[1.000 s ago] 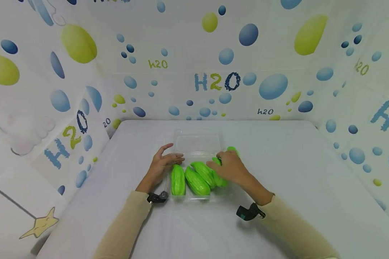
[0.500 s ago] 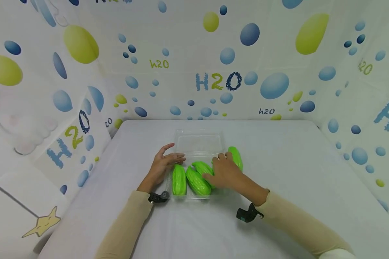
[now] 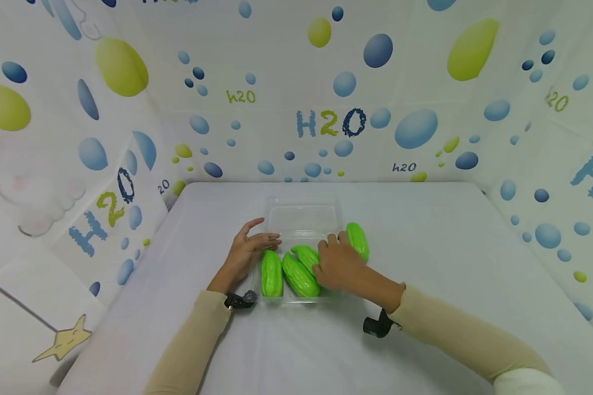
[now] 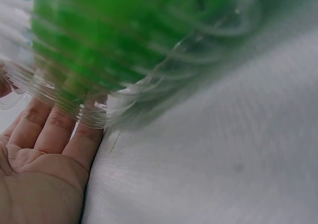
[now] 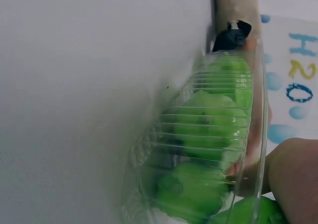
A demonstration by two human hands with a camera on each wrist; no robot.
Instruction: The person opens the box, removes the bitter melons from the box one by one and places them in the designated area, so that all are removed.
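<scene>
A clear plastic clamshell box (image 3: 291, 301) lies on the table with its lid (image 3: 302, 218) folded back. Inside it are several ribbed green bitter melons, among them a left one (image 3: 272, 274), a middle one (image 3: 300, 276) and one partly covered (image 3: 305, 256). My right hand (image 3: 340, 264) grips the rightmost bitter melon in the box, mostly hidden beneath it; the right wrist view shows that bitter melon (image 5: 251, 211) under the hand (image 5: 293, 179). My left hand (image 3: 249, 249) rests at the box's left wall, fingers fairly straight against the plastic in the left wrist view.
Another bitter melon (image 3: 358, 241) lies on the white tablecloth (image 3: 425, 241), just right of the box and past my right hand. A printed curtain (image 3: 277, 66) surrounds the table at the back and sides.
My right hand has shifted slightly left and turned over the rightmost bitter melon in the box. The bitter melon outside is more uncovered. My left hand has stayed put.
</scene>
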